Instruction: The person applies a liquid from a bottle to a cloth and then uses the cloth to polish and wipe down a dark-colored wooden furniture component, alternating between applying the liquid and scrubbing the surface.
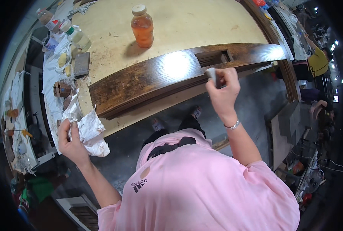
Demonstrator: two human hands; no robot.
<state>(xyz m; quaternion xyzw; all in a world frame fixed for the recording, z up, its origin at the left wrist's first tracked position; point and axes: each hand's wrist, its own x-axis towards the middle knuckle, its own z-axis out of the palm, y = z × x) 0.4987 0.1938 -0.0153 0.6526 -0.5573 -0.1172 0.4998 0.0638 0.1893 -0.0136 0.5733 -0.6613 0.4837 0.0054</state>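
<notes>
My left hand pinches a crumpled white sheet with brown smudges, at the left end of the table. My right hand is closed around a small grey, flat-looking piece; the fingers partly hide it, so its kind is unclear. It is at the near edge of a dark brown wooden board, just below a rectangular slot cut in it. The board is glossy, slightly curved, and lies on top of similar boards along the table's near side.
A bottle of amber liquid stands on the pale tabletop behind the boards. At the left are clear bottles, a dark flat block and a brown lump. A long dark beam runs along the right; co-workers are beyond.
</notes>
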